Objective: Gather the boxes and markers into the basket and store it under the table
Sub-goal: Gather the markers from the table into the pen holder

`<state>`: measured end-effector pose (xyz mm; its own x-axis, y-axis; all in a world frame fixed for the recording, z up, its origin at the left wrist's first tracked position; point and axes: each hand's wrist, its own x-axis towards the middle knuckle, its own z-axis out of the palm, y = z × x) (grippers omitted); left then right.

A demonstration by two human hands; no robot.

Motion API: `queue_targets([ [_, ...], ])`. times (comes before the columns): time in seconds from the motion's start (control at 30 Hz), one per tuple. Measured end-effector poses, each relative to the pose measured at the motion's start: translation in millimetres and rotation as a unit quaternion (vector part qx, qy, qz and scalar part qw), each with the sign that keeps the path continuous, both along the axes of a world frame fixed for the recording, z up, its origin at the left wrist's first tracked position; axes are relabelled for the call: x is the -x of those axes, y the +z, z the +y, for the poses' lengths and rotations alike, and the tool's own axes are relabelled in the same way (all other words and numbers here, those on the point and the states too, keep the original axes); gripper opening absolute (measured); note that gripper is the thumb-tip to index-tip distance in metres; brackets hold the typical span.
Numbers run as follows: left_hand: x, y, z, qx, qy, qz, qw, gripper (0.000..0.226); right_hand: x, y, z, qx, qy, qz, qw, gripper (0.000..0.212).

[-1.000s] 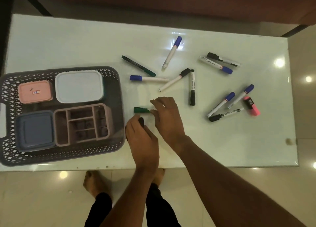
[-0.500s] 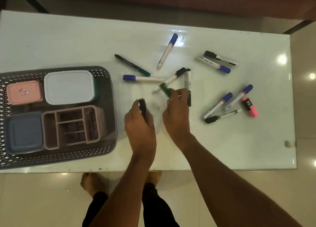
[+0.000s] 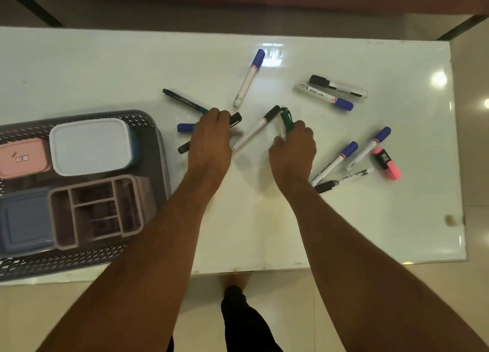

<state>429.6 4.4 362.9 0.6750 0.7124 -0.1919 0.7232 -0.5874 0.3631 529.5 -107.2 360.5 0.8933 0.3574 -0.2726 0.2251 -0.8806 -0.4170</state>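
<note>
The grey perforated basket (image 3: 152,129) stands at the table's left with a pink box (image 3: 23,157), a white-lidded box (image 3: 90,145), a blue box (image 3: 23,219) and a mauve divided organizer (image 3: 98,208) in it. My left hand (image 3: 209,139) grips a black marker (image 3: 236,118) and hovers over a blue-capped marker (image 3: 185,127). My right hand (image 3: 293,153) grips a green marker (image 3: 287,120); a white barrel shows beside it in the fingers. A black-capped white marker (image 3: 256,130) lies between my hands.
Loose on the white table (image 3: 105,68) are a thin dark green pen (image 3: 182,100), a blue-capped marker (image 3: 248,77), two markers at the back right (image 3: 324,96), three markers (image 3: 334,163) and a pink highlighter (image 3: 387,163) at the right. The front edge is near my legs.
Both hands moved away from me across the table. The left carried the black marker over the blue-capped one; the right carried the green marker to where the upright black-ended marker lay.
</note>
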Motion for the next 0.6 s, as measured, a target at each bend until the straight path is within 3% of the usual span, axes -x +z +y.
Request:
queue_targets([
  [0.2, 1, -2, -6, 0.001, 0.008, -0.008, 1.0, 0.026, 3, 3, -4, 0.006, -0.07, 0.007, 0.997, 0.024],
  [0.3, 2, 2, -13, -0.011, 0.029, -0.06, 0.998, 0.016, 9, 6, -6, -0.015, -0.099, -0.01, 0.995, 0.022],
  [0.37, 3, 9, -17, -0.009, 0.064, -0.111, 0.992, 0.011, 16, 10, -4, -0.048, -0.109, -0.018, 0.993, 0.019],
  [0.5, 11, 36, -24, 0.033, 0.144, -0.171, 0.974, 0.023, 38, 26, 10, -0.136, -0.116, -0.023, 0.984, 0.016],
  [0.6, 28, 55, -23, 0.065, 0.187, -0.223, 0.954, 0.024, 61, 45, 24, -0.252, -0.133, 0.03, 0.958, 0.02],
])
